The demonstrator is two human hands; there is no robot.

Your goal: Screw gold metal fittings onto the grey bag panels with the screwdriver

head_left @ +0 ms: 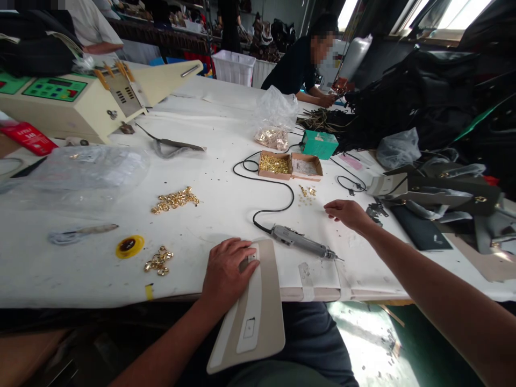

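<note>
My left hand (229, 271) grips a beige bag panel (272, 306) that juts over the table's front edge. Its thumb and fingers lie around a small fitting (252, 257) near the panel's top; the panel's lower part has a small outlined rectangle. Farther right, my right hand (347, 214) hovers by the tabletop with fingers bent and pressed together; whatever they may hold is hidden. Close to its fingertips lie small gold pieces (308, 191) and tiny pale bits. Between the hands rests a grey electric screwdriver (302, 242), its bit pointing right.
Two cardboard boxes (274, 165) of small parts stand beside a green box (320, 144). Gold rings and clasps (175, 200) lie in piles at left, near a yellow tape roll (129, 246). A cream machine (80, 102) stands back left. A co-worker (294, 64) leans over the far side.
</note>
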